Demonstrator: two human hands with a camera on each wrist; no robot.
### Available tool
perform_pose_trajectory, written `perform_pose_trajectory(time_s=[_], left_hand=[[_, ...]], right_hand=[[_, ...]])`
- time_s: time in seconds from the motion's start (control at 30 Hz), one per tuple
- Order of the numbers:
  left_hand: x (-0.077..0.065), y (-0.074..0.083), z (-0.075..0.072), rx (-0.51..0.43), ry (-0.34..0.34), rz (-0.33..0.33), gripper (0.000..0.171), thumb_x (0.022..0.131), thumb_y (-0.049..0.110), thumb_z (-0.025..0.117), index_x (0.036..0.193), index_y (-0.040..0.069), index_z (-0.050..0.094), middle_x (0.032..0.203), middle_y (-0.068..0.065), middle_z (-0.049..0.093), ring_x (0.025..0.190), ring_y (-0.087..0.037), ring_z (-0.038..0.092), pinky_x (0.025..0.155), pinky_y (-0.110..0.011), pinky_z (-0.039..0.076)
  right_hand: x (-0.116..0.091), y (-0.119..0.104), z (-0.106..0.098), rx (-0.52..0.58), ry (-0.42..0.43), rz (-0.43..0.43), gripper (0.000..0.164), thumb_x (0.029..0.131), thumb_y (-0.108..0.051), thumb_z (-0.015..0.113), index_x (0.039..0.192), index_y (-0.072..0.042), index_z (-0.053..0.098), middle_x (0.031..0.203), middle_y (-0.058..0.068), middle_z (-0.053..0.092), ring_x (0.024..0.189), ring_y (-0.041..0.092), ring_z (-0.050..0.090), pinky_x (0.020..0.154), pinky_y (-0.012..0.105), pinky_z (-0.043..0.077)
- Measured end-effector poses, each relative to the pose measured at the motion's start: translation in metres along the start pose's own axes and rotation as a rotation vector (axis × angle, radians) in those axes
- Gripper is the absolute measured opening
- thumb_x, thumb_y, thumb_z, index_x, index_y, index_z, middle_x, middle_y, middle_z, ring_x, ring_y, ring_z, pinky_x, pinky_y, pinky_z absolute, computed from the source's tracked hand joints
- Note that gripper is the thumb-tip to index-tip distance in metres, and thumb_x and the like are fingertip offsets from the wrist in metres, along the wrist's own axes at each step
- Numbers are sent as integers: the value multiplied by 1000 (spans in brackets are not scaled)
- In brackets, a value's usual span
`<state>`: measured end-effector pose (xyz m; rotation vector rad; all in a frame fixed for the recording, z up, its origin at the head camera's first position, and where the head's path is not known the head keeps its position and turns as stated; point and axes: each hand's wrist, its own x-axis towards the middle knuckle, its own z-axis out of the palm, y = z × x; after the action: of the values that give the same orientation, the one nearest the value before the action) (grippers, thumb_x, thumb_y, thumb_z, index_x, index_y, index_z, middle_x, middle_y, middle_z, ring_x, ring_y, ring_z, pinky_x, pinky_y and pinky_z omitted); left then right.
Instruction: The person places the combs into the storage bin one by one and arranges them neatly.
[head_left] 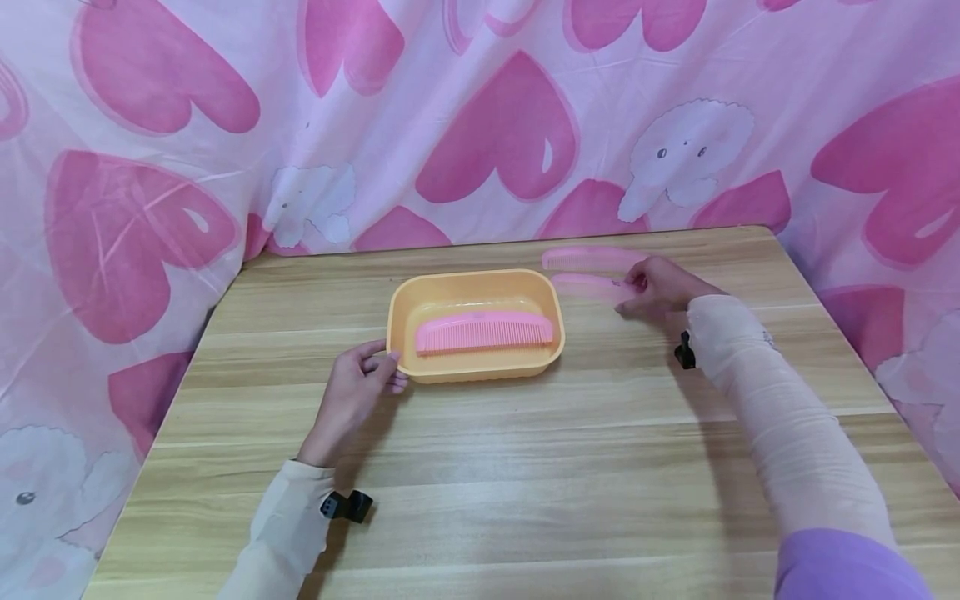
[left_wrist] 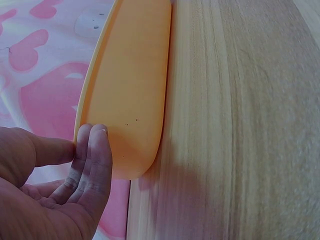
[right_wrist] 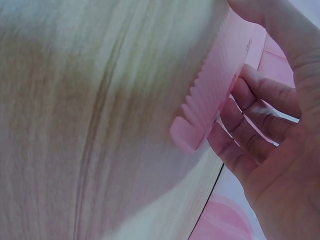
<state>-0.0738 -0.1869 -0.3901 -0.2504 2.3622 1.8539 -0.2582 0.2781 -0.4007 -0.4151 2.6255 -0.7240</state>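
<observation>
A yellow-orange plastic basin (head_left: 405,317) sits on the wooden table, with a bright pink comb (head_left: 483,327) lying inside it. My left hand (head_left: 360,383) pinches the basin's left front corner, thumb at the rim and fingers against the outer wall. Right of the basin are two paler pink combs, a far comb (head_left: 588,257) and a near comb (head_left: 588,285). My right hand (head_left: 663,287) holds the near comb by its right part. In the right wrist view, fingers lie along that comb's back, and the thumb tip is partly out of frame.
The wooden table (head_left: 480,467) stretches toward me in front of the basin. Behind it and at both sides hangs a pink curtain (head_left: 495,125) printed with hearts. A small black camera (head_left: 347,506) is strapped at the left wrist, another black device (head_left: 684,350) at the right.
</observation>
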Motion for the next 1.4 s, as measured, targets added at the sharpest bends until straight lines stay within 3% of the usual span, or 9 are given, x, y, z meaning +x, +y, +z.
perform_pose_trajectory(time_s=[0.33,0.67,0.93,1.4], left_hand=[[0,0,0,11,2,-1,43,105,8,55,142,-11,47,94,-21,72,76,-14,70,73,-28,65],[0,0,0,4,0,-1,43,105,8,55,142,-12,47,94,-22,72,76,-14,70,73,-26,65],[-1,1,0,-6,-7,1,43,105,7,55,142,-13,46,93,-22,72,76,-13,70,74,-27,65],[0,1,0,2,-6,0,43,105,6,54,141,-14,46,94,-24,71,76,-14,70,73,-26,65]], right_hand=[[-5,1,2,38,23,40,58,82,-32,86,115,9,62,109,19,58,98,31,52,88,42,52],[-10,-11,-10,72,72,35,55,84,-33,85,117,4,61,107,17,59,96,31,51,75,33,51],[-10,-29,-21,38,142,-34,53,81,-31,87,112,6,65,105,17,62,94,29,54,71,27,51],[-11,-87,-20,-25,179,-229,40,75,-17,90,104,2,68,96,13,67,87,27,58,74,34,52]])
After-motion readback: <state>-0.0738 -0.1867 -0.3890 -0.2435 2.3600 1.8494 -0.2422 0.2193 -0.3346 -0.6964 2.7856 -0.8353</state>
